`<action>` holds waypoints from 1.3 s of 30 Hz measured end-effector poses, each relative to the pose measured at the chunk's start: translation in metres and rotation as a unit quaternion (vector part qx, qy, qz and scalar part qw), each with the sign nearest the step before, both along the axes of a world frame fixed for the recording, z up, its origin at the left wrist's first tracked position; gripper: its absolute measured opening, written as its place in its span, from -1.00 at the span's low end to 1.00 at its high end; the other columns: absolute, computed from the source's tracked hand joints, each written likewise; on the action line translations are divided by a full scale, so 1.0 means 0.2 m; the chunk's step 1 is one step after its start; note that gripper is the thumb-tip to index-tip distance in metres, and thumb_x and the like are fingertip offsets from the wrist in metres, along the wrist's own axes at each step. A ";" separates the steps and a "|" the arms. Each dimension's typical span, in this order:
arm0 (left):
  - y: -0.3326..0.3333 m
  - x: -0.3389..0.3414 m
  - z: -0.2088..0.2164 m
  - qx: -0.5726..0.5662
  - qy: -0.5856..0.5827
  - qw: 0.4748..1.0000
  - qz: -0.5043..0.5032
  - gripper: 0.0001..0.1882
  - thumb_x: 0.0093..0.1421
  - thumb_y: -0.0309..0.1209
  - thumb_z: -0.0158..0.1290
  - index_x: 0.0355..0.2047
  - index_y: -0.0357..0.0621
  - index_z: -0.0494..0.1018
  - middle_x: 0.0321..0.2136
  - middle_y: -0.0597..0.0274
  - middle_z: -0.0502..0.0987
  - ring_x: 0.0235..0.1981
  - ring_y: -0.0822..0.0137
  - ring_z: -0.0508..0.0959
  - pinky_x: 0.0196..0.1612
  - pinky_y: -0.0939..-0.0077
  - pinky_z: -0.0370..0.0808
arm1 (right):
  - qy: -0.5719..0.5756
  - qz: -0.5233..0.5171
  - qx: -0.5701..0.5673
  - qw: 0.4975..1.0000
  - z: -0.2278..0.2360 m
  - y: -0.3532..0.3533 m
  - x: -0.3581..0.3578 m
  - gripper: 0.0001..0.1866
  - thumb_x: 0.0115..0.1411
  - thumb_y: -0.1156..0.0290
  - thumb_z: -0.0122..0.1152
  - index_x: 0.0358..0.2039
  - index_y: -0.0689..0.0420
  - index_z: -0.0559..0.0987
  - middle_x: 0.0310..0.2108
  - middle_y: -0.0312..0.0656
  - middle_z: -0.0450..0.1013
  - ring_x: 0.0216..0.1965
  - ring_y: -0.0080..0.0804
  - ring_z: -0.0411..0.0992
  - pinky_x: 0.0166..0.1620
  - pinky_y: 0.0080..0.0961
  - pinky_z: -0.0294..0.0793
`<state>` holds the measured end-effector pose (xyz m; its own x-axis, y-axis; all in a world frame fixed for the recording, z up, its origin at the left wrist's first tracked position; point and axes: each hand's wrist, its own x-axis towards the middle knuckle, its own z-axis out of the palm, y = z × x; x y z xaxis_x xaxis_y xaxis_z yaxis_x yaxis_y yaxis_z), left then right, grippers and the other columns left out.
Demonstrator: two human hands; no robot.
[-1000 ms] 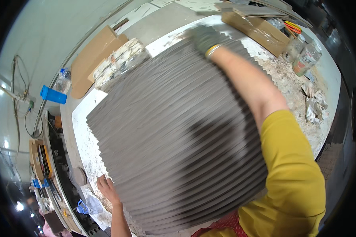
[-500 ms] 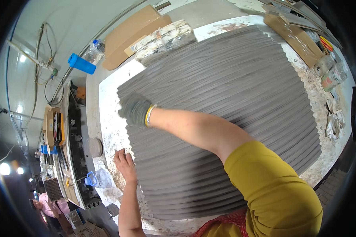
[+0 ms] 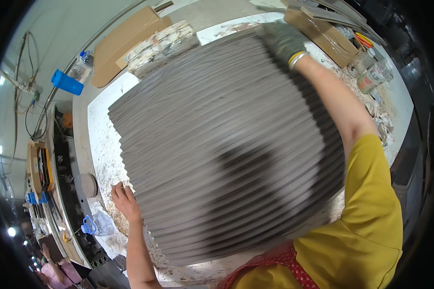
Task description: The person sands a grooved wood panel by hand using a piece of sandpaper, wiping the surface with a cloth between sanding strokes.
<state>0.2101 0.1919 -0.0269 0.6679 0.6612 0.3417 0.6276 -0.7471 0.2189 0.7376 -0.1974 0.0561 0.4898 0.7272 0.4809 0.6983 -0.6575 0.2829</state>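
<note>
A large grey panel of wood-grained ribbed strips (image 3: 217, 139), with a jagged left edge, covers most of the white table (image 3: 103, 120). My left hand (image 3: 125, 201) is bare and rests beside that edge, its fingers stretched and slightly apart, with nothing seen in them. At the panel's far right corner is my right hand (image 3: 283, 41), in a dark grey work glove. Motion smears its fingers, so their shape and anything under them are hidden. My arm's shadow falls along the panel's right side.
Behind the panel lie a stained white block (image 3: 161, 48) and a cardboard box (image 3: 125, 43). A blue cup (image 3: 66, 82) is at far left. Another carton (image 3: 323, 36) and a jar (image 3: 375, 76) line the right side. A clear jug (image 3: 99, 225) and a person (image 3: 58, 272) are at left.
My gloved right hand has swept from the panel's left edge to its far right corner. My left hand keeps its place by the left edge. The whole view has shifted.
</note>
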 end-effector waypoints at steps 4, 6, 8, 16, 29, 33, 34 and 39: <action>0.04 -0.06 -0.01 -0.008 -0.009 1.000 -0.014 -0.67 0.32 -0.29 -0.11 -0.02 -0.23 0.41 0.00 -0.11 0.35 0.07 -0.10 0.32 0.09 0.08 0.26 | 0.348 0.135 0.044 0.927 -0.10 0.39 -0.77 -0.69 0.25 0.41 -0.09 -0.03 0.14 0.48 -0.04 0.02 0.41 0.11 -0.16 0.31 0.20 -0.25 0.25; 0.07 -0.11 -0.03 -0.004 -0.005 1.000 -0.017 -0.66 0.32 -0.29 -0.11 -0.01 -0.23 0.41 0.01 -0.11 0.35 0.07 -0.09 0.32 0.09 0.08 0.26 | 0.265 0.072 -0.016 0.962 -0.18 0.43 -0.77 -0.75 0.23 0.36 -0.06 -0.18 0.16 0.53 -0.17 0.01 0.46 -0.06 -0.14 0.40 0.06 -0.21 0.35; 0.09 -0.11 -0.04 -0.004 -0.004 1.000 -0.021 -0.66 0.32 -0.29 -0.11 -0.01 -0.24 0.41 0.01 -0.11 0.35 0.07 -0.08 0.33 0.09 0.08 0.26 | 0.099 0.132 0.104 0.981 -0.18 0.02 -0.40 -0.74 0.20 0.28 -0.01 -0.31 0.14 0.60 -0.33 0.00 0.54 -0.30 -0.08 0.51 -0.17 -0.15 0.46; 0.06 -0.09 -0.04 0.002 0.004 1.000 -0.005 -0.66 0.32 -0.28 -0.11 -0.01 -0.22 0.42 0.02 -0.08 0.35 0.06 -0.06 0.34 0.09 0.11 0.27 | -0.003 0.031 0.034 0.999 -0.13 -0.43 -0.36 -0.66 0.31 0.19 -0.11 -0.08 0.11 0.50 -0.32 0.04 0.52 -0.36 -0.11 0.51 -0.20 -0.26 0.47; 0.19 -0.03 -0.11 0.037 0.014 0.997 -0.068 -0.63 0.35 -0.21 -0.12 0.00 -0.18 0.42 -0.02 -0.12 0.39 -0.01 -0.09 0.40 0.01 0.08 0.32 | 0.044 -0.023 0.084 0.995 -0.58 -0.83 -0.80 -0.72 0.25 0.33 -0.05 -0.05 0.03 0.47 -0.18 -0.14 0.47 -0.18 -0.24 0.45 -0.06 -0.28 0.44; 0.28 -0.07 -0.15 0.063 0.004 0.996 -0.063 -0.61 0.35 -0.14 -0.14 -0.01 -0.14 0.44 -0.04 -0.11 0.42 -0.06 -0.09 0.43 -0.03 0.07 0.35 | -0.087 -0.164 -0.196 0.963 -0.04 -1.47 -0.77 -0.49 0.25 0.04 0.02 0.10 0.08 0.45 -0.05 0.06 0.47 -0.07 -0.18 0.48 0.00 -0.31 0.47; 0.28 -0.06 -0.16 0.065 0.013 0.996 -0.052 -0.60 0.35 -0.12 -0.15 -0.01 -0.12 0.44 -0.04 -0.09 0.42 -0.06 -0.08 0.44 -0.04 0.06 0.35 | -0.086 -0.167 -0.199 0.962 0.05 -1.44 -0.87 -0.49 0.25 0.04 0.02 0.10 0.08 0.45 -0.05 0.06 0.47 -0.07 -0.18 0.48 0.00 -0.31 0.47; 0.31 -0.10 -0.17 0.072 0.038 0.996 -0.044 -0.54 0.35 -0.04 -0.19 0.03 -0.08 0.44 -0.02 -0.06 0.41 -0.06 -0.07 0.43 -0.03 0.05 0.35 | 0.134 -0.072 0.048 0.987 0.21 -1.20 -1.70 -0.39 0.24 0.28 0.09 0.28 0.02 0.21 0.07 0.00 0.38 0.05 -0.07 0.38 0.06 -0.15 0.38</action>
<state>0.1900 0.2540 -0.0607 0.7490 0.5467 0.3742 0.5686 -0.8204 0.0605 0.3970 -0.4376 0.0978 0.7039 0.5984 0.3828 0.6371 -0.7701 0.0322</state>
